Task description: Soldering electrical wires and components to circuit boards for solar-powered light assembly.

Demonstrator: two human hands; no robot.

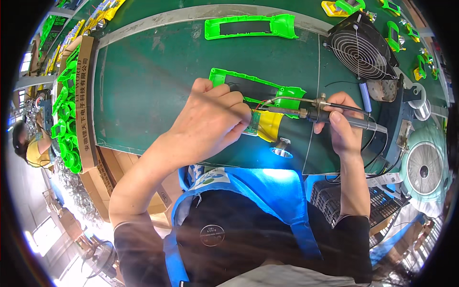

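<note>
My right hand [342, 126] grips a soldering iron [313, 114] with a thin metal tube along its top; its tip points left. My left hand [210, 115] is closed at the left edge of a small green circuit board [253, 125], and whatever its fingers pinch is hidden behind them. Thin red and dark wires run by the board. The board is by a yellow lamp housing [271, 125], whose silver reflector [281, 150] throws light onto my blue apron. Just beyond my hands lies a bright green plastic frame [290, 92], partly covered by the left hand.
Another green frame [286, 27] lies farther back. At the right are a black fan [356, 50], a purple-grey cylinder [365, 97] and a solder spool [421, 103]. A carton [87, 103] of green parts stands left. Below right is a black crate [325, 198].
</note>
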